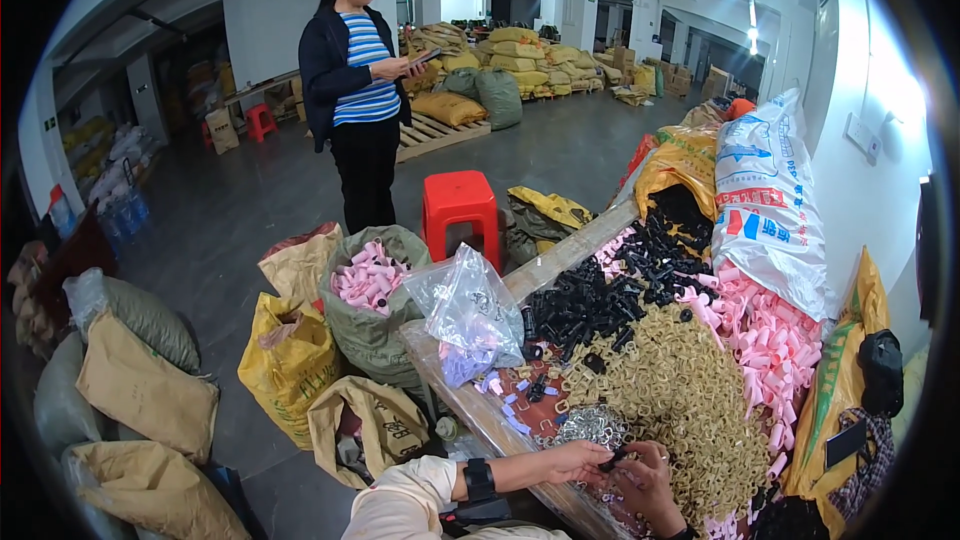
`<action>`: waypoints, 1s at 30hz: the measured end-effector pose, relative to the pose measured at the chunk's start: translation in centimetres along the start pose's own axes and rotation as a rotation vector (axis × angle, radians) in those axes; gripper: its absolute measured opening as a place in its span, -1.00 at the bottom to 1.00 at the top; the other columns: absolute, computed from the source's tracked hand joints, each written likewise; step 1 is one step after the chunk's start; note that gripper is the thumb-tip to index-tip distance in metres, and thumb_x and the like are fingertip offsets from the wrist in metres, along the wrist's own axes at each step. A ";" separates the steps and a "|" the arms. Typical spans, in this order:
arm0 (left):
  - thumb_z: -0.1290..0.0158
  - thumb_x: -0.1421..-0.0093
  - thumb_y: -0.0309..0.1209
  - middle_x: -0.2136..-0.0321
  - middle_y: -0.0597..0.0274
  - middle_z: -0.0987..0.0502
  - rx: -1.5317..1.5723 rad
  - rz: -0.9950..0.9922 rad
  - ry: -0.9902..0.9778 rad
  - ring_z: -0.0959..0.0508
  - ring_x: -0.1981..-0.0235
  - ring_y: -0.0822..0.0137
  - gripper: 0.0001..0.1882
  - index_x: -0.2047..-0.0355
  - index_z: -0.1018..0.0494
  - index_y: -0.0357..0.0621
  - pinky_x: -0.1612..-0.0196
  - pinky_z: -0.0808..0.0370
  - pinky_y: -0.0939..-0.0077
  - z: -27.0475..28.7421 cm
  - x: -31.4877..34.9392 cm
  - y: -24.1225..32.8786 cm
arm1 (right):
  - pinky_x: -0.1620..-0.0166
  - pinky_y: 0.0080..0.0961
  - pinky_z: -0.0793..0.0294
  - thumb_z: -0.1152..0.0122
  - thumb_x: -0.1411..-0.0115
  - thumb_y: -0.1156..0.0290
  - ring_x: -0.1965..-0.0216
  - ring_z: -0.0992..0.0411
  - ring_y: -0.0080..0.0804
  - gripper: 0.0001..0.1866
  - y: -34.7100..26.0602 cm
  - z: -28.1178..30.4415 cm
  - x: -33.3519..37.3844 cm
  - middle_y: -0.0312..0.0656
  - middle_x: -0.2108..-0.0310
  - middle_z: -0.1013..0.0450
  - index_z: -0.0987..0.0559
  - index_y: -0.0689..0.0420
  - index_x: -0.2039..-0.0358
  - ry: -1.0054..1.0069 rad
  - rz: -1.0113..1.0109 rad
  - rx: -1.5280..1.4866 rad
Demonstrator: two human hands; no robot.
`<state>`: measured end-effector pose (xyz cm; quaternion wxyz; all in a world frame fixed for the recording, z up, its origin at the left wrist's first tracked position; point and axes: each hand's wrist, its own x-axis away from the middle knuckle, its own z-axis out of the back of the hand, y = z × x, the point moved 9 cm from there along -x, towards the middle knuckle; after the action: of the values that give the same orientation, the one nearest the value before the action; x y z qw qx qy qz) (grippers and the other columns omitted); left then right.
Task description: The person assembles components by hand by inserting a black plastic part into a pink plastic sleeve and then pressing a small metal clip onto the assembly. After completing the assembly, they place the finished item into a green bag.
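Observation:
My left hand reaches in from the lower edge, its fingers pinched on a small black plastic piece. Close beside it, my right hand has its fingers curled on the same piece; the palm side is hidden. Both hands are over the near edge of a work table. Just beyond them lies a small heap of silvery metal rings. A broad pile of brass-coloured U-shaped metal pieces spreads to the right. Behind it are black plastic parts, with pink plastic parts along the right.
A clear bag with purple parts rests on the table's left edge. Sacks, one holding pink parts, stand left of it. A red stool is beyond. A person stands holding a phone. A white sack leans at the right wall.

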<state>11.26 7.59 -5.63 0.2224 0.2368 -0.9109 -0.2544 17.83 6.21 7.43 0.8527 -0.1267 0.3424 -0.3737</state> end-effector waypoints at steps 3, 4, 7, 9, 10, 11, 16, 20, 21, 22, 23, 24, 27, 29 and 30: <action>0.10 -0.15 -0.30 0.40 0.33 -0.47 -0.005 -0.005 -0.023 -0.48 0.40 0.49 -0.80 0.29 -0.36 -0.15 0.32 -0.45 0.67 -0.3 0.2 0.3 | 0.17 -0.31 -0.18 -0.25 0.29 0.41 0.20 -0.24 -0.18 -0.77 -1.3 0.0 -0.1 -0.19 0.26 -0.30 -0.50 0.03 0.50 -0.064 0.071 0.091; 0.10 -0.15 -0.30 0.40 0.33 -0.47 -0.010 -0.004 -0.028 -0.48 0.39 0.49 -0.79 0.30 -0.36 -0.15 0.32 -0.45 0.67 -0.4 0.3 0.2 | 0.16 -0.29 -0.17 -0.26 0.29 0.38 0.18 -0.23 -0.16 -0.75 -1.8 -0.3 -0.1 -0.20 0.24 -0.29 -0.51 0.00 0.48 -0.096 0.107 0.135; 0.10 -0.15 -0.30 0.39 0.33 -0.48 -0.014 0.004 -0.024 -0.48 0.39 0.49 -0.79 0.30 -0.36 -0.16 0.32 -0.45 0.66 -0.3 0.4 -0.6 | 0.15 -0.29 -0.15 -0.27 0.29 0.35 0.16 -0.22 -0.18 -0.74 -2.3 -0.6 0.4 -0.20 0.23 -0.28 -0.51 0.00 0.46 -0.146 0.115 0.155; 0.09 -0.14 -0.29 0.39 0.33 -0.47 -0.014 0.025 -0.016 -0.48 0.38 0.49 -0.79 0.30 -0.36 -0.15 0.31 -0.45 0.65 -0.4 0.4 -1.0 | 0.15 -0.28 -0.14 -0.27 0.28 0.34 0.15 -0.21 -0.18 -0.73 -2.3 -0.7 0.5 -0.19 0.22 -0.27 -0.51 -0.01 0.46 -0.170 0.112 0.169; 0.09 -0.14 -0.29 0.39 0.33 -0.47 -0.012 0.032 -0.018 -0.48 0.38 0.49 -0.79 0.30 -0.36 -0.15 0.31 -0.45 0.65 -0.4 0.4 -1.1 | 0.15 -0.29 -0.14 -0.27 0.28 0.34 0.15 -0.22 -0.19 -0.73 -2.3 -0.7 0.6 -0.19 0.22 -0.28 -0.51 -0.01 0.45 -0.165 0.110 0.154; 0.09 -0.14 -0.30 0.39 0.33 -0.47 -0.011 0.024 -0.026 -0.48 0.37 0.49 -0.80 0.31 -0.36 -0.15 0.31 -0.45 0.65 -0.5 0.3 -1.0 | 0.15 -0.29 -0.14 -0.27 0.28 0.34 0.16 -0.22 -0.19 -0.73 -2.1 -0.6 0.8 -0.19 0.23 -0.28 -0.51 0.00 0.45 -0.160 0.104 0.138; 0.09 -0.14 -0.31 0.34 0.32 -0.46 0.022 -0.027 -0.055 -0.47 0.32 0.45 -0.79 0.28 -0.36 -0.15 0.27 -0.44 0.59 -0.2 0.1 -0.8 | 0.14 -0.29 -0.14 -0.27 0.26 0.34 0.18 -0.24 -0.17 -0.71 -0.9 -0.6 0.1 -0.16 0.23 -0.28 -0.49 0.03 0.42 -0.110 0.059 -0.017; 0.09 -0.14 -0.37 0.32 0.22 -0.45 0.028 -0.076 0.012 -0.47 0.28 0.40 -0.75 0.21 -0.33 -0.27 0.21 -0.44 0.55 -1.0 1.6 2.3 | 0.15 -0.30 -0.15 -0.24 0.22 0.33 0.21 -0.25 -0.17 -0.71 0.7 1.0 -0.5 -0.13 0.27 -0.29 -0.47 0.05 0.40 -0.015 -0.040 -0.087; 0.12 -0.15 -0.38 0.28 0.18 -0.44 0.036 -0.067 -0.019 -0.47 0.26 0.38 -0.72 0.17 -0.30 -0.29 0.20 -0.45 0.54 -1.1 1.6 2.5 | 0.15 -0.30 -0.15 -0.22 0.21 0.32 0.21 -0.25 -0.18 -0.72 1.3 1.5 0.0 -0.15 0.28 -0.31 -0.47 0.06 0.40 -0.003 -0.068 -0.058; 0.14 -0.16 -0.40 0.24 0.13 -0.43 0.039 -0.071 -0.042 -0.47 0.24 0.36 -0.70 0.13 -0.27 -0.31 0.19 -0.45 0.53 -1.0 1.8 2.7 | 0.15 -0.30 -0.15 -0.22 0.21 0.32 0.21 -0.25 -0.18 -0.72 2.2 1.7 0.5 -0.15 0.28 -0.31 -0.47 0.06 0.40 -0.011 -0.112 -0.057; 0.14 -0.16 -0.40 0.24 0.13 -0.43 0.055 -0.035 -0.051 -0.47 0.24 0.36 -0.70 0.13 -0.27 -0.31 0.19 -0.45 0.53 -0.8 1.9 2.6 | 0.16 -0.30 -0.15 -0.20 0.19 0.33 0.23 -0.25 -0.20 -0.74 3.1 1.8 0.9 -0.16 0.30 -0.31 -0.47 0.06 0.40 -0.037 -0.139 -0.003; 0.15 -0.16 -0.42 0.22 0.10 -0.42 0.064 -0.045 -0.010 -0.47 0.23 0.34 -0.69 0.11 -0.25 -0.33 0.17 -0.45 0.54 -0.1 1.9 2.8 | 0.17 -0.31 -0.15 -0.18 0.17 0.34 0.24 -0.26 -0.21 -0.76 3.8 1.8 1.6 -0.18 0.31 -0.32 -0.47 0.07 0.41 -0.067 -0.163 0.049; 0.16 -0.16 -0.45 0.20 0.06 -0.40 0.089 -0.048 0.042 -0.47 0.22 0.30 -0.67 0.08 -0.22 -0.37 0.16 -0.45 0.55 1.5 2.3 2.6 | 0.18 -0.33 -0.15 -0.15 0.14 0.36 0.26 -0.26 -0.25 -0.79 4.2 0.9 3.5 -0.22 0.35 -0.33 -0.47 0.07 0.41 -0.165 -0.171 0.159; 0.16 -0.16 -0.47 0.19 0.04 -0.40 0.100 -0.060 0.061 -0.47 0.21 0.28 -0.65 0.06 -0.20 -0.39 0.15 -0.45 0.56 2.4 2.7 2.6 | 0.20 -0.36 -0.14 -0.12 0.13 0.37 0.28 -0.26 -0.29 -0.81 4.0 -0.5 4.2 -0.26 0.38 -0.33 -0.47 0.07 0.42 -0.282 -0.114 0.280; 0.16 -0.16 -0.47 0.19 0.04 -0.40 0.102 -0.056 0.065 -0.47 0.21 0.28 -0.65 0.06 -0.20 -0.39 0.15 -0.45 0.56 2.7 2.9 2.5 | 0.20 -0.36 -0.14 -0.12 0.13 0.37 0.28 -0.26 -0.29 -0.81 4.2 -0.7 4.3 -0.26 0.38 -0.33 -0.47 0.07 0.42 -0.284 -0.118 0.275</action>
<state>6.75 8.89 -5.42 0.2323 0.2812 -0.9081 -0.2058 21.77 5.98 2.87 0.8783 -0.0801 0.1567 -0.4445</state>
